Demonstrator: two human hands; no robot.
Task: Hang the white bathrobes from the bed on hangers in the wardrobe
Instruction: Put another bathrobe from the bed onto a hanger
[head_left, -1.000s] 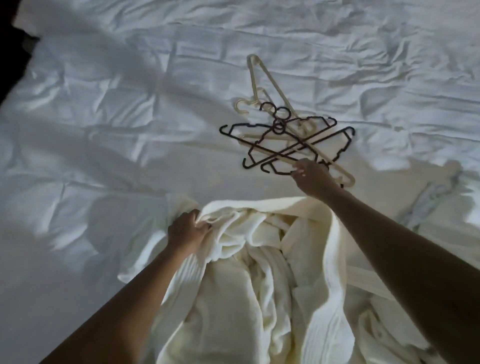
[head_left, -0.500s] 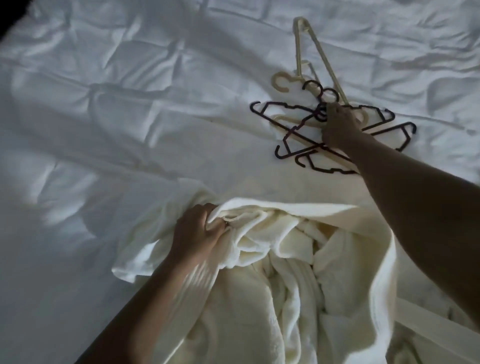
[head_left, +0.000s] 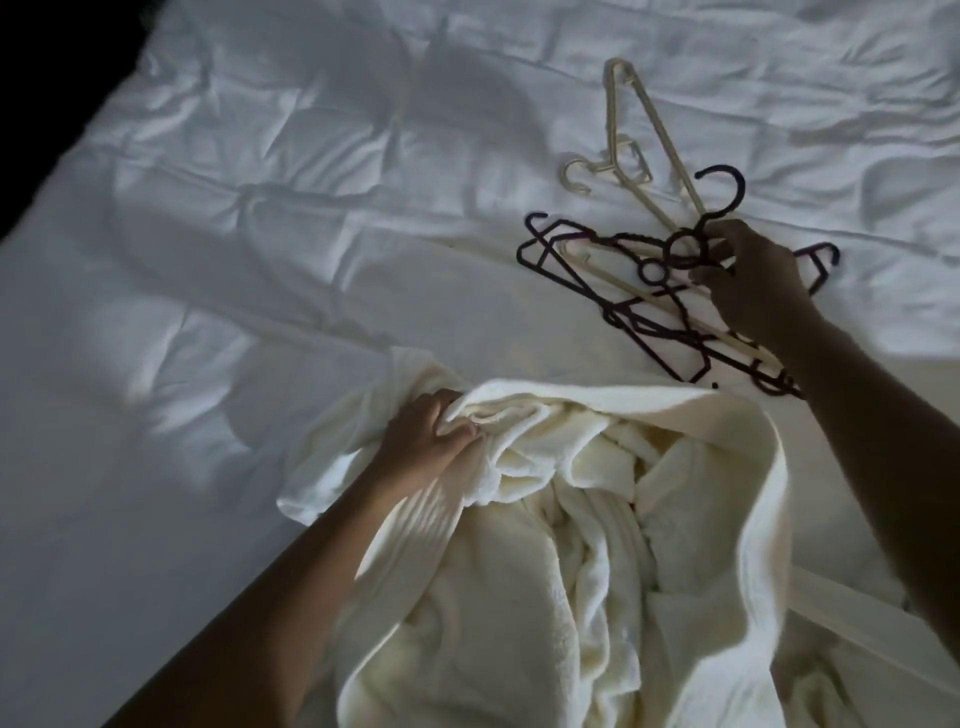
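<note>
Now the right hand (head_left: 753, 280) has moved from the near edge of the pile (head_left: 649, 270) up to a dark hanger (head_left: 738, 189). Its fingers are curled, pinching the neck just under the hook, which tips up. The left hand (head_left: 426, 441) keeps its fist bunched in the collar of the robe (head_left: 545, 545), heaped on the bed (head_left: 208, 260). One hanger looks chosen, though it is still tangled with the rest.

The left hand (head_left: 428, 441) grips a bunched fold of the white bathrobe (head_left: 519, 597), and the cloth spills below its fingers onto the bed (head_left: 260, 234). The right hand (head_left: 753, 286) pinches a dark hanger (head_left: 721, 214) by the neck, with the hook just above the fingertips. More dark hangers (head_left: 561, 280) spread left of them, and a cream hanger (head_left: 658, 132) lies beyond.
</note>
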